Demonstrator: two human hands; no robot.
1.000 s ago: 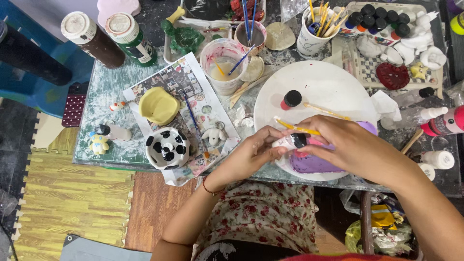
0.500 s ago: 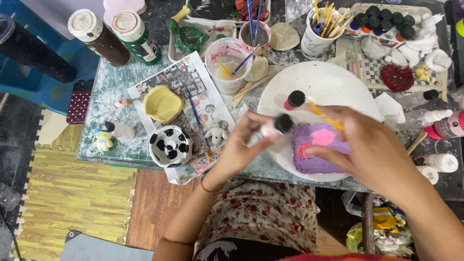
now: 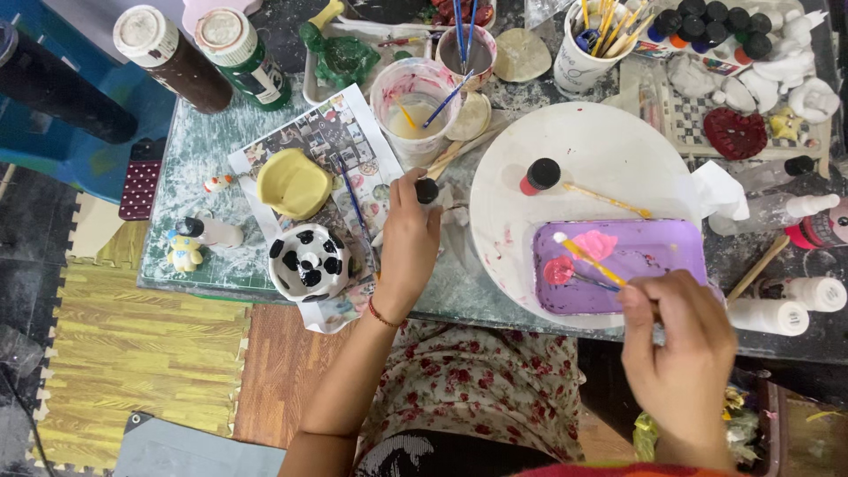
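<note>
Both hands had drawn apart since half a second before: my left hand now clutched the small black-capped paint bottle on the surface, while my right hand gripped a yellow brush, its tip over the purple tray, beside the pink paint.

right hand grip closed on a yellow-handled brush, white tip in the pink paint just ahead of the grip, on the purple tray. tray sits on the white plate. left hand closed on a small black-capped bottle, standing on the table. spotted black-and-white bowl just left of that grip, yellow dish beyond it
</note>
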